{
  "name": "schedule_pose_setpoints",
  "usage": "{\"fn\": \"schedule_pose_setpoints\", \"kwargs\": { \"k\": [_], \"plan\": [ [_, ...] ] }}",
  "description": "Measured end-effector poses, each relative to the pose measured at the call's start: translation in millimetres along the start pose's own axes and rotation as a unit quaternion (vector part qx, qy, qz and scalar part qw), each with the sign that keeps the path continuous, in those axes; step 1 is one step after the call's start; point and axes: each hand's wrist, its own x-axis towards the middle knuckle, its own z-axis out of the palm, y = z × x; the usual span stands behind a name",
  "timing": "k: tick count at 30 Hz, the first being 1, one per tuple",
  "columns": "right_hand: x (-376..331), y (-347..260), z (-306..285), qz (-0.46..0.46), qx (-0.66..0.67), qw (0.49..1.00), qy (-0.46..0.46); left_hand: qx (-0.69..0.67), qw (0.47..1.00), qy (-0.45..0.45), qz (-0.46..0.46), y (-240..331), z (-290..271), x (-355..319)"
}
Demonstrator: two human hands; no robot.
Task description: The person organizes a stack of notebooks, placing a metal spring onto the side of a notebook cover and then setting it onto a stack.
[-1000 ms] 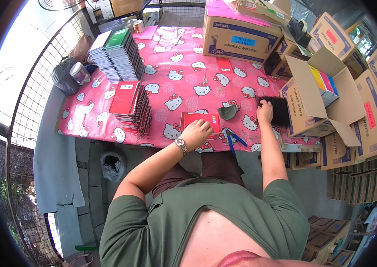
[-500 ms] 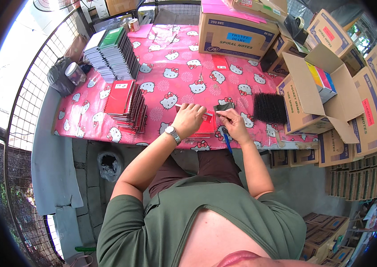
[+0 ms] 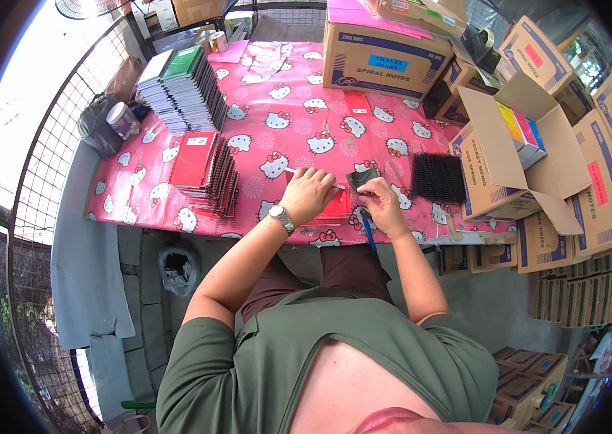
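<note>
In front of me, at the near edge of the table, lies a red notebook [image 3: 333, 211]. My left hand [image 3: 309, 195], with a wristwatch, grips its upper left part, fingers curled over it; a small whitish sliver shows by the fingertips. To the right of the notebook, my right hand [image 3: 383, 205] is closed in a pinch, and whatever sits between its fingertips is too small to make out. Just beyond those fingers is a dark grey-green flat piece [image 3: 362, 179]. A blue slender handle [image 3: 370, 233] sticks out below the right hand, at the table edge.
Red spiral notebooks [image 3: 204, 177] are stacked at left, with taller notebook stacks [image 3: 183, 90] behind. Black spiral coils [image 3: 439, 176] lie at right beside an open carton [image 3: 497, 173]. A closed carton [image 3: 385, 61] stands at the back. A clear jar [image 3: 122, 120] is far left.
My right hand has shifted slightly right, away from the left fingertips. The whitish sliver beside the left fingers shows more clearly. The stacks and cartons stay put.
</note>
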Motion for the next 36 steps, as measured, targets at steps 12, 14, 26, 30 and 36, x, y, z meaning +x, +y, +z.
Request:
{"fn": "schedule_pose_setpoints", "kwargs": {
  "k": [12,14,26,30,36],
  "plan": [
    [17.9,-50.1,-10.8,0.079,-0.072,0.989,-0.105,0.023,0.999,-0.008,0.025,7.8,5.0,-4.4],
    [26.6,-51.2,-12.5,0.12,-0.043,0.981,-0.148,0.016,0.999,-0.003,0.029,8.1,1.7,-5.7],
    [43.3,104.4,-1.1,0.052,-0.348,0.905,-0.24,0.048,0.995,0.038,-0.077,3.9,4.1,-21.3],
    [55.0,69.0,-5.4,0.205,-0.116,0.952,-0.198,0.018,0.998,-0.033,-0.047,-4.4,2.0,-23.1],
    [38.5,1.1,-32.8,0.178,0.421,0.855,-0.244,-0.03,0.999,-0.017,-0.017,-1.8,2.1,-23.1]
  ]
}}
